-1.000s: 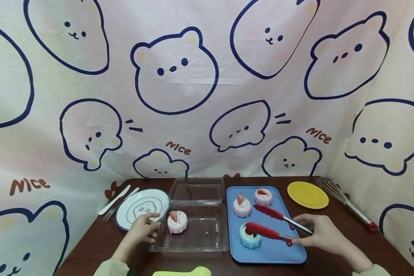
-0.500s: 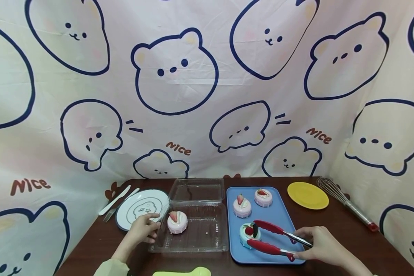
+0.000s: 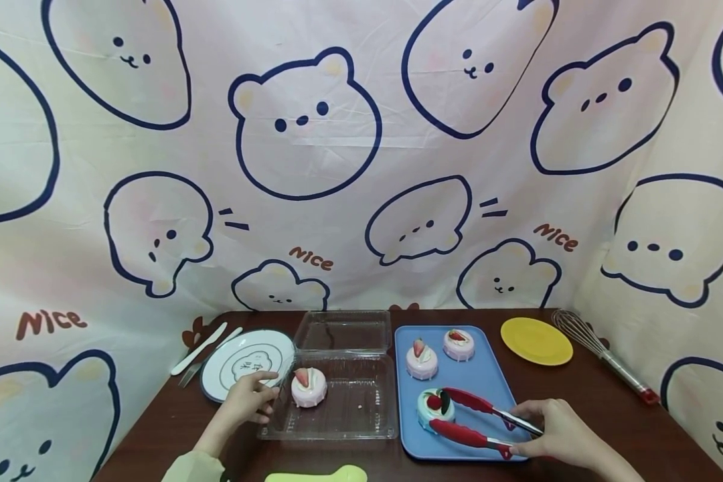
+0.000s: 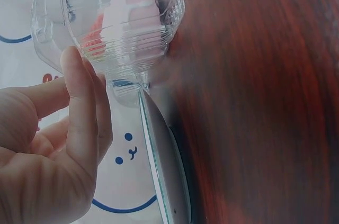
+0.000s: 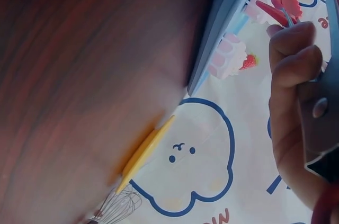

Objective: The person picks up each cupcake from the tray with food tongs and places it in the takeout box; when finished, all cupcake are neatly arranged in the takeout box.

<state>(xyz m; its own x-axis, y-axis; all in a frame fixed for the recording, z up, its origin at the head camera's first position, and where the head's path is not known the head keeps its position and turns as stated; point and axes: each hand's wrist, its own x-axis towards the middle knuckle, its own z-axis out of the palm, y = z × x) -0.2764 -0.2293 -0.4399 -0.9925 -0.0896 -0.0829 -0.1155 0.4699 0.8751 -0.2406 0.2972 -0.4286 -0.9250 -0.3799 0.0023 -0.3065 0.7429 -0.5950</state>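
Observation:
My right hand (image 3: 560,428) grips a pair of tongs (image 3: 466,434) with red tips. The tips stand apart on either side of a light-blue mini cake (image 3: 429,423), topped with a cherry and a dark piece; I cannot tell whether they touch it. That cake sits on a blue tray (image 3: 482,365). My left hand (image 3: 245,402) is at the left wall of an opened clear plastic container (image 3: 361,430), its fingers fairly straight and fingertips against or close to the rim. Inside the container, on the left, is a pink cake (image 3: 309,391) with a strawberry slice.
Two pink strawberry cakes (image 3: 422,366) (image 3: 459,348) stand toward the back of the tray. Left of the container lie a white plate (image 3: 217,375), a knife (image 3: 195,351) and a fork (image 3: 188,376). A yellow plate (image 3: 536,341) and a whisk (image 3: 608,358) lie right. A yellow-green object (image 3: 343,474) is in front.
The tongs have shifted down and toward the front, from over the light-blue cake to either side of it, so its cherry shows. My left hand has stayed in place.

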